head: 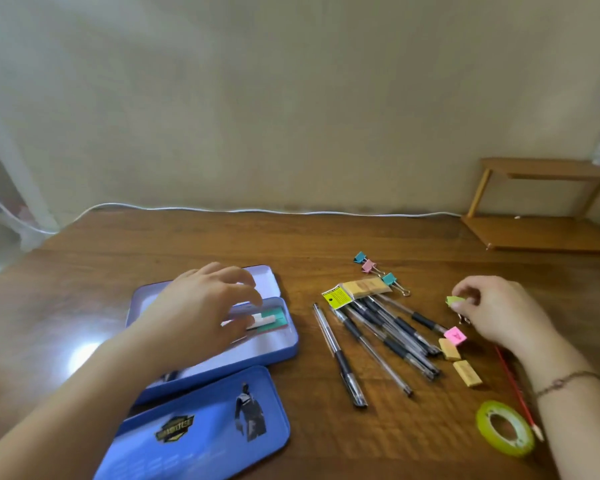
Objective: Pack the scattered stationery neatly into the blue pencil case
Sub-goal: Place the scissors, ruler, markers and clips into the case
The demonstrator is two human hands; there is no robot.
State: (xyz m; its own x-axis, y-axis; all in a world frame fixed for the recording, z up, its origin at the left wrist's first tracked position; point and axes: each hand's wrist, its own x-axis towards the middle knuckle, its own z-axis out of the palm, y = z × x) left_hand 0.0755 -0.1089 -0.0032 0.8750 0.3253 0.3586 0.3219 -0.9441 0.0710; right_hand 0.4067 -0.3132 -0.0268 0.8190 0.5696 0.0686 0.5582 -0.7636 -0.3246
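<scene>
a: two hands over the bench [187, 244], both mine. my left hand [201, 306] hovers over the blue pencil case [278, 344], which lies open toward the bench's left side, fingers spread and loose, gripping nothing.

b: anything in the case?

a: a green and white piece [269, 319] sits inside at its far end, partly hidden under my fingers. i can't tell what it is. the printed lid [201, 427] lies flat just beside the case, toward the near edge.

b: and your right hand?

a: my right hand [492, 310], toward the right edge, pinches a green binder clip [455, 301] between thumb and fingertips.

b: what's loose?

a: a heap of black pens [388, 334] in the middle, a yellow-labelled packet [355, 289] touching their far ends, three clips [369, 265] behind it. nearer me lie a pink eraser [455, 336], two tan erasers [466, 373], a red pencil [515, 386] and a yellow-green tape roll [484, 422].
</scene>
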